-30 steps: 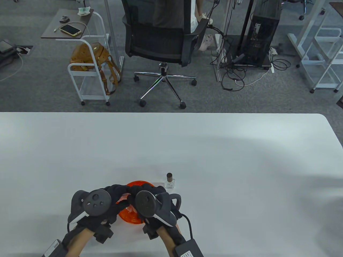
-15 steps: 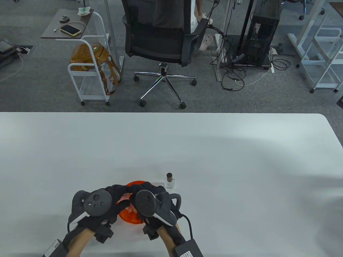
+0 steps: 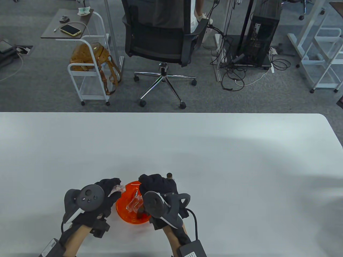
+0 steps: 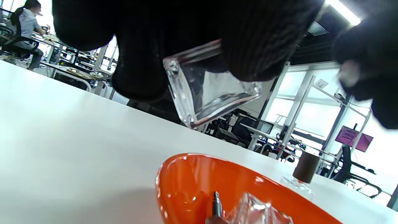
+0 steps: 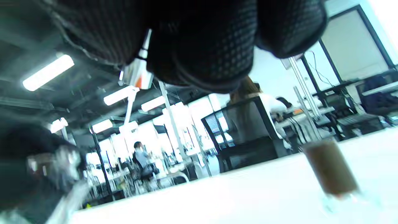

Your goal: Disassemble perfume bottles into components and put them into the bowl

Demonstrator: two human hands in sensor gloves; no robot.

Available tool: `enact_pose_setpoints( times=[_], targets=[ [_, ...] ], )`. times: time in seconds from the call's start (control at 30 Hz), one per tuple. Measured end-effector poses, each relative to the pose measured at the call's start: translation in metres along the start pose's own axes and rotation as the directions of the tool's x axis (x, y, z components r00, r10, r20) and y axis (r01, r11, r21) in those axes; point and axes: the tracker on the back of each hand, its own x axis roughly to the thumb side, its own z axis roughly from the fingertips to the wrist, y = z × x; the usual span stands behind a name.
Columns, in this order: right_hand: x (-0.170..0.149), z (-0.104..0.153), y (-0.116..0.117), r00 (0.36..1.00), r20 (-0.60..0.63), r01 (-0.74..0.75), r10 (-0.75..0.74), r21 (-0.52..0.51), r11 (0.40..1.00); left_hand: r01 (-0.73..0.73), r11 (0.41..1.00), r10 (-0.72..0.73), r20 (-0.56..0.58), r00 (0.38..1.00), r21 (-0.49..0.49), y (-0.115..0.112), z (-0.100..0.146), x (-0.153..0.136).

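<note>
Your orange bowl (image 3: 126, 212) sits on the white worktop (image 3: 214, 150) between your hands, glass pieces already inside. A capped perfume bottle (image 4: 303, 171) stands just behind your right hand (image 3: 158, 187). Your left hand (image 3: 107, 188) pinches a clear glass bottle (image 4: 208, 90) above the bowl's left rim. Whether your right fingers hold anything, I cannot tell.

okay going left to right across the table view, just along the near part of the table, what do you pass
Left hand holding a clear glass bottle → orange bowl with clear parts inside → right hand over the bowl's right side. The capped bottle behind the right hand overlaps it, so its place is unclear.
</note>
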Motion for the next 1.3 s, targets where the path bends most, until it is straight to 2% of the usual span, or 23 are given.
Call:
enact_pose_setpoints(
  times=[0.13, 0.23, 0.3, 0.4, 0.57, 0.7, 0.87, 1.0, 1.13, 1.3],
  targets=[
    [0.012, -0.005, 0.033, 0.969, 0.057, -0.248, 0.242, 0.141, 0.959, 0.032, 0.999, -0.032, 0.013, 0.999, -0.030, -0.004, 0.000, 0.005],
    [0.019, -0.007, 0.050, 0.946, 0.084, -0.324, 0.313, 0.205, 0.923, 0.053, 0.997, -0.051, 0.036, 0.998, -0.048, -0.007, 0.000, 0.009],
    [0.022, -0.008, 0.057, 0.926, 0.106, -0.378, 0.364, 0.213, 0.901, 0.064, 0.996, -0.061, 0.046, 0.997, -0.059, -0.009, -0.001, 0.012],
    [0.022, -0.007, 0.063, 0.860, 0.150, -0.508, 0.487, 0.163, 0.846, 0.086, 0.994, -0.082, 0.056, 0.995, -0.071, -0.012, -0.001, 0.014],
    [0.014, -0.007, 0.057, 0.908, 0.100, -0.420, 0.408, 0.199, 0.885, 0.117, 0.989, -0.112, 0.067, 0.992, -0.088, -0.017, 0.000, 0.018],
    [0.003, -0.009, 0.039, 0.923, 0.051, -0.386, 0.383, 0.166, 0.908, 0.165, 0.981, -0.158, 0.072, 0.985, -0.106, -0.024, 0.000, 0.022],
    [-0.016, -0.009, 0.018, 0.956, -0.042, -0.281, 0.290, 0.148, 0.948, 0.266, 0.956, -0.253, 0.113, 0.961, -0.126, -0.035, -0.002, 0.034],
    [-0.032, -0.010, 0.003, 0.966, -0.109, -0.220, 0.234, 0.122, 0.968, 0.407, 0.906, -0.393, 0.122, 0.911, -0.120, -0.047, -0.006, 0.045],
    [-0.041, -0.010, 0.000, 0.969, -0.136, -0.189, 0.205, 0.126, 0.974, 0.510, 0.849, -0.496, 0.127, 0.859, -0.139, -0.057, -0.009, 0.051],
    [-0.041, -0.010, 0.002, 0.969, -0.125, -0.194, 0.213, 0.147, 0.970, 0.524, 0.839, -0.507, 0.140, 0.851, -0.146, -0.059, -0.008, 0.053]
  ],
)
